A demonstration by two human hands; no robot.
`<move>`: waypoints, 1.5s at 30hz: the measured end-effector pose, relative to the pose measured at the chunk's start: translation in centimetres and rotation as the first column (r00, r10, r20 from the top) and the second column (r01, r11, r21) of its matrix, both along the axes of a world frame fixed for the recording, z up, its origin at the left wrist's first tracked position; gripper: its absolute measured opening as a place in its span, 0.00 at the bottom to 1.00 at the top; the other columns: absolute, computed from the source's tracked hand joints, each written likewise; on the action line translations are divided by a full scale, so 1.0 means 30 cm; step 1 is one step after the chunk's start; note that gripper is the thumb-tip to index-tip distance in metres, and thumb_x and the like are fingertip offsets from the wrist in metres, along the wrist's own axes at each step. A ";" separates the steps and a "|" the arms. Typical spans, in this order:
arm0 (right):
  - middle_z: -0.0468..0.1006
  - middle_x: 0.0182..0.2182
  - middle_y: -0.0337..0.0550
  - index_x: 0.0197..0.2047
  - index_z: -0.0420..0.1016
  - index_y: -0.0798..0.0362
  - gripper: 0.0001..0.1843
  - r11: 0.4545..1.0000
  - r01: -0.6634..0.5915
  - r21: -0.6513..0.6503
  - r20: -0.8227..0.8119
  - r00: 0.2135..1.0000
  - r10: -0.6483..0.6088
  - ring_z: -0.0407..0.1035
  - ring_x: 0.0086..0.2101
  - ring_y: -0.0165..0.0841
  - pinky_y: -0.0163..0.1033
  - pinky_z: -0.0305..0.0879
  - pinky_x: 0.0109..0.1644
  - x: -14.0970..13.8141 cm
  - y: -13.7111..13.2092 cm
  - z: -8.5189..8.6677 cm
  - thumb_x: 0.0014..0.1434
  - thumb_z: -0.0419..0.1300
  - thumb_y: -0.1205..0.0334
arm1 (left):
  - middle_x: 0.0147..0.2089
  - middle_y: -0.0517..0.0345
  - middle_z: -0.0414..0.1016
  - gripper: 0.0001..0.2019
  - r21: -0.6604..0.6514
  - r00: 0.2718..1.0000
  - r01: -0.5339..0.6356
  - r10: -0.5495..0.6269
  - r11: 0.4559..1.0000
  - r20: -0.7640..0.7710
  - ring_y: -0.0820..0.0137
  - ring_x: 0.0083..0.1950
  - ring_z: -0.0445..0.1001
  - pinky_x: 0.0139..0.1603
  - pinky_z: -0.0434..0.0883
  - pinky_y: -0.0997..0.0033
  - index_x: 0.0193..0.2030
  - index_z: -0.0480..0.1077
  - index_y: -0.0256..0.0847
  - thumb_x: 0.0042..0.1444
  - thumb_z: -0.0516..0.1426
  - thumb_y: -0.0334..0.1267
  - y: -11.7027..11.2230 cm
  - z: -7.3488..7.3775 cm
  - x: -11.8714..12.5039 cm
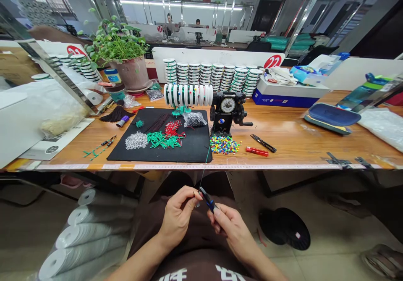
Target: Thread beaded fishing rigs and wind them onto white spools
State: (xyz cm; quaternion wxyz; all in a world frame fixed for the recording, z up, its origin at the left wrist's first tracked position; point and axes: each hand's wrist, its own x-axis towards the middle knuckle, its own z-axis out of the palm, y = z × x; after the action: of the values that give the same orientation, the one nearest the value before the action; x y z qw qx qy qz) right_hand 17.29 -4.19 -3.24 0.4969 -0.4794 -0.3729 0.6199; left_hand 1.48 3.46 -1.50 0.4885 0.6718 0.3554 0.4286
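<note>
Along the wooden workbench [283, 134] lies a black mat [192, 153], but our hands work lower down, over our lap and nearer to us than the bench edge. Our left hand [178, 218] pinches a thin green wire [205, 167] between thumb and forefinger, while our right hand [234, 230] closes narrowly around small blue-handled pliers [208, 199], their tip at that pinch. We judge that too hard a squeeze could nick or snap the wire, and a sharp tug could catch it on the bench edge. The wire looks fine and straight, rising from our fingers toward the bench.
</note>
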 end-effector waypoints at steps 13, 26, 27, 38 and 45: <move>0.62 0.24 0.36 0.30 0.67 0.53 0.27 0.993 -0.089 0.073 0.221 0.973 0.071 0.53 0.25 0.28 0.35 0.48 0.29 0.007 -0.016 0.007 0.68 0.52 0.38 | 0.37 0.56 0.75 0.07 -0.007 0.999 0.039 -0.039 0.999 0.020 0.69 0.38 0.74 0.40 0.71 0.73 0.36 0.76 0.41 0.65 0.58 0.37 0.004 -0.020 -0.005; 0.74 0.37 0.44 0.40 0.76 0.53 0.16 0.840 0.480 0.252 0.109 0.849 -0.518 0.67 0.35 0.35 0.38 0.65 0.39 0.182 0.026 0.085 0.65 0.57 0.48 | 0.39 0.54 0.80 0.08 -0.010 0.985 0.165 -0.164 0.986 0.052 0.68 0.44 0.79 0.47 0.72 0.72 0.36 0.76 0.42 0.66 0.57 0.34 -0.033 -0.005 -0.039; 0.75 0.38 0.46 0.42 0.76 0.53 0.16 0.822 0.470 0.320 0.237 0.801 -0.550 0.68 0.37 0.37 0.40 0.65 0.42 0.217 0.030 0.085 0.66 0.55 0.49 | 0.40 0.54 0.80 0.08 -0.015 0.985 0.165 -0.164 0.986 0.062 0.67 0.46 0.79 0.49 0.72 0.71 0.37 0.77 0.42 0.66 0.57 0.34 -0.027 -0.001 -0.041; 0.67 0.28 0.52 0.24 0.68 0.53 0.13 0.816 0.227 0.532 0.810 -0.416 -0.413 0.63 0.33 0.44 0.47 0.60 0.40 0.924 0.267 0.029 0.58 0.53 0.58 | 0.37 0.57 0.79 0.08 0.081 0.980 0.181 -0.187 0.980 0.073 0.68 0.43 0.74 0.47 0.71 0.70 0.39 0.79 0.46 0.65 0.58 0.32 0.005 0.032 -0.057; 0.72 0.33 0.51 0.32 0.72 0.53 0.12 0.662 0.138 0.737 0.676 -0.162 -0.719 0.67 0.37 0.44 0.48 0.63 0.43 0.604 0.199 0.140 0.64 0.58 0.56 | 0.37 0.56 0.79 0.08 -0.019 0.971 0.211 -0.207 0.977 0.121 0.68 0.42 0.74 0.47 0.71 0.70 0.38 0.80 0.46 0.64 0.59 0.33 -0.001 0.053 -0.037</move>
State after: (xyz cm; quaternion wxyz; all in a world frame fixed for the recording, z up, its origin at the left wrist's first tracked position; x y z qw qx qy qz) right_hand 35.42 1.78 0.97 0.3714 -0.7364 -0.5288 -0.2004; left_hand 0.36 3.45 0.08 0.5617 0.6712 0.2599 0.4080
